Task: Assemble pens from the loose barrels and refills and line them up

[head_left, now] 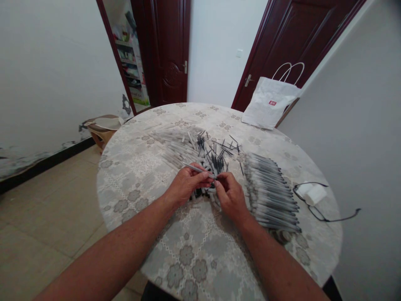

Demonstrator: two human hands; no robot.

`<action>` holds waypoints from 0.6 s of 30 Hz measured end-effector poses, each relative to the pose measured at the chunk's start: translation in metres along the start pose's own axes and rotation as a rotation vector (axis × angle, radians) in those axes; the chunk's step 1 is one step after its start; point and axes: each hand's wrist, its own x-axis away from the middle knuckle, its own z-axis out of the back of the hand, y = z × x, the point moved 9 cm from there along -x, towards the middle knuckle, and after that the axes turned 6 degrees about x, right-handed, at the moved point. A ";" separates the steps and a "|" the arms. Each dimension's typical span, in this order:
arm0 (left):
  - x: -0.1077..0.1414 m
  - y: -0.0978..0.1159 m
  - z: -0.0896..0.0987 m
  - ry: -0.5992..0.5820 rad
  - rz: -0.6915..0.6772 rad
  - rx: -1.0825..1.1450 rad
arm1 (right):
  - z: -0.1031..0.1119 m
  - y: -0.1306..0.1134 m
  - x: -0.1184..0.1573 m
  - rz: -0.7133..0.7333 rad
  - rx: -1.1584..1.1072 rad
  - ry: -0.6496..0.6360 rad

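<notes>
My left hand (192, 182) is closed around a slim grey-white pen (193, 167), which points up to the left. At the pen's other end, the thumb and fingers of my right hand (231, 194) are pinched together on its dark tip. Any small part between those fingertips is too small to make out. Under and beyond my hands lie a heap of thin black sticks (216, 162), like pen refills, and small pale pieces. Loose translucent tubes (177, 147) spread out at the left. To the right, a neat row of grey pens (272, 192) lies side by side.
The round table (125, 167) has a patterned cloth. Black-framed glasses (316, 215) and crumpled white tissue (315, 195) lie at its right edge. A white paper bag (271, 102) stands at the back right. A stool (102, 129) is on the floor at the left.
</notes>
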 end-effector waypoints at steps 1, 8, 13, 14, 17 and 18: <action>0.000 0.000 0.000 -0.002 0.001 -0.001 | 0.000 0.000 0.000 0.001 0.018 -0.004; 0.001 -0.003 -0.001 -0.012 0.019 -0.004 | -0.003 -0.002 0.000 0.021 0.034 -0.070; 0.000 0.001 -0.002 -0.005 0.011 -0.020 | 0.001 -0.007 0.000 0.038 0.036 -0.026; 0.000 0.001 -0.002 -0.005 0.013 -0.018 | 0.002 -0.008 0.000 0.039 0.047 -0.019; 0.000 0.000 -0.002 -0.010 0.025 -0.019 | 0.001 -0.007 0.000 0.020 0.055 -0.031; 0.000 -0.001 -0.002 -0.013 0.027 -0.020 | 0.000 -0.006 0.000 0.010 0.047 -0.041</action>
